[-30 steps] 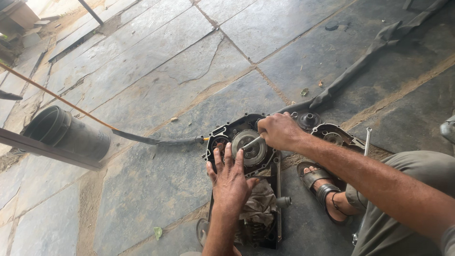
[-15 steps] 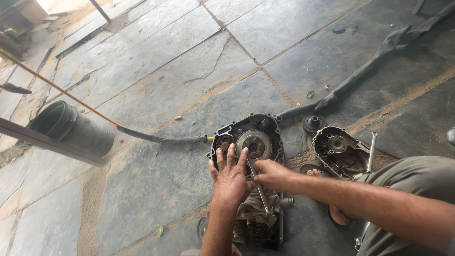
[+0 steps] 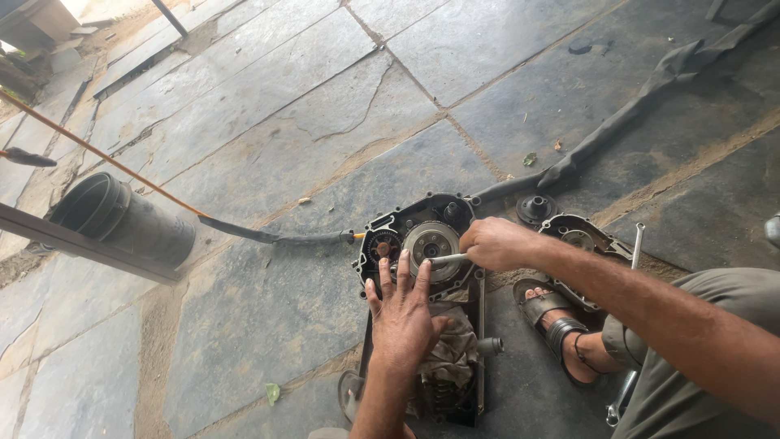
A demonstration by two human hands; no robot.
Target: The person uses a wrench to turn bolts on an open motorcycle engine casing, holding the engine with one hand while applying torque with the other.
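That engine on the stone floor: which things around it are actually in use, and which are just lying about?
In use:
- engine, case open
- left hand, flat on it
- right hand, gripping a metal tool
- rag beneath

Lying about:
- removed cover
- black bucket on its side
- small round part
- wrench

Both forearms are bare, no sleeves, watch or rings showing. Below the right hand (image 3: pixel 497 242), grey-olive trousers (image 3: pixel 699 358) cover the bent knee, and a dark strapped sandal (image 3: pixel 561 325) sits on the foot.
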